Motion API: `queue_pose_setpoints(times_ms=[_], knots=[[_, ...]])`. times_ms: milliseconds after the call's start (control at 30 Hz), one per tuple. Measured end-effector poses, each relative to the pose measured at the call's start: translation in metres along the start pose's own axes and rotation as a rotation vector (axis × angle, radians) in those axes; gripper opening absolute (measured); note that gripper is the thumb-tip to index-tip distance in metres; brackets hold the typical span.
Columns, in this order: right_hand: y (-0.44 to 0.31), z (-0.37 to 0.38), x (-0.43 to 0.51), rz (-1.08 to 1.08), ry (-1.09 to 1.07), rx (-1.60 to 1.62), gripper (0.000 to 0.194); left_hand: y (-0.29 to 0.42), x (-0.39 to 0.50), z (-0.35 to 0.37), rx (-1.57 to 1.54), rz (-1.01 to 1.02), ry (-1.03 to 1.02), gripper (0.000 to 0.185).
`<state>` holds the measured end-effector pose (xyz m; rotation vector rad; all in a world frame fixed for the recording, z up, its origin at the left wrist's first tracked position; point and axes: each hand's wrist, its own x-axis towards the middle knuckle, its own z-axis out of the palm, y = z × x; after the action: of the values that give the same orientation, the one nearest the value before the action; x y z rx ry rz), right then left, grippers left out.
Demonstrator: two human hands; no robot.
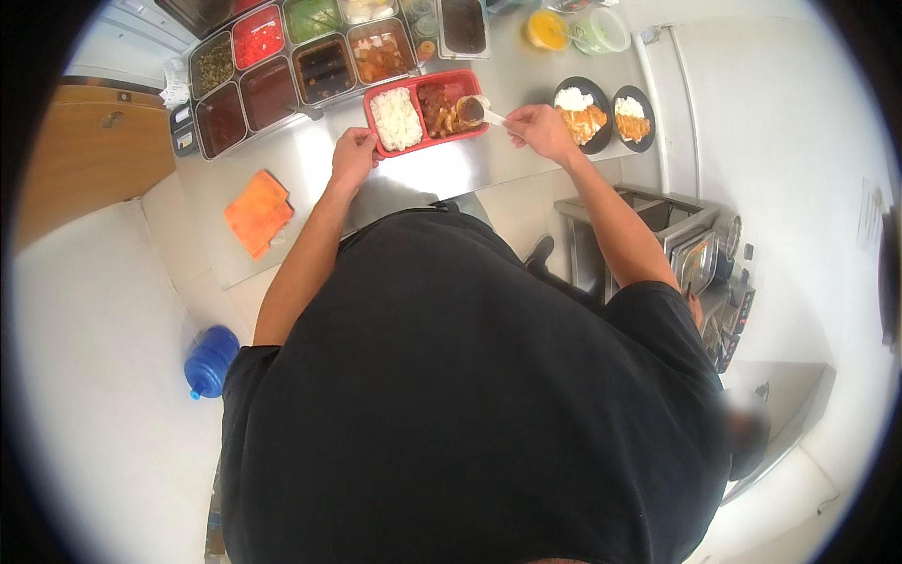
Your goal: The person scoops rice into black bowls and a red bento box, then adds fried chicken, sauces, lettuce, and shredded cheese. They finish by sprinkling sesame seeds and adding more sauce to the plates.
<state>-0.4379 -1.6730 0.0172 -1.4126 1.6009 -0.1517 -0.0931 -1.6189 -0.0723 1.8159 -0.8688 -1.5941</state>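
A red two-compartment food tray [428, 144] rests at the front of the steel counter. White rice [397, 120] fills its left compartment. In the right one lie pieces of food in dark brown sauce [435, 111]. My left hand [354, 156] pinches the tray's left rim near the front corner. Between the fingers of my right hand [538, 131] is the pale handle of a small ladle [471, 111]. The ladle's bowl, with dark sauce in it, is over the right end of the sauced food; whether it touches the food I cannot tell.
Behind the tray stand steel pans of toppings and sauces [323, 68]. Two black plates [607, 134] with rice and breaded food sit to the right, beyond a yellow sauce tub [547, 30]. An orange cloth [259, 213] lies left. Another person stands behind at right, near steel equipment [652, 211].
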Motion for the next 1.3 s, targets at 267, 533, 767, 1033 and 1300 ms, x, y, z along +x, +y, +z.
queue_pose_setpoints(times_ms=[267, 533, 767, 1033, 1300], knots=[[-0.013, -0.007, -0.021, -0.064, 0.072, -0.258, 0.026, 0.000, -0.003, 0.001, -0.004, 0.007, 0.008, 0.024], [-0.018, 0.005, -0.015, -0.162, 0.093, -0.326, 0.025, 0.000, -0.007, 0.001, -0.020, 0.001, 0.003, 0.025], [-0.019, 0.000, -0.025, -0.026, 0.056, -0.221, 0.024, 0.001, -0.007, -0.001, 0.010, 0.010, 0.002, 0.025], [-0.037, 0.035, -0.014, -0.330, 0.198, -0.304, 0.022, 0.002, -0.005, -0.002, 0.013, -0.019, -0.006, 0.027], [-0.045, 0.033, -0.002, -0.268, 0.218, -0.318, 0.021, 0.004, -0.007, -0.002, 0.004, -0.022, 0.000, 0.028]])
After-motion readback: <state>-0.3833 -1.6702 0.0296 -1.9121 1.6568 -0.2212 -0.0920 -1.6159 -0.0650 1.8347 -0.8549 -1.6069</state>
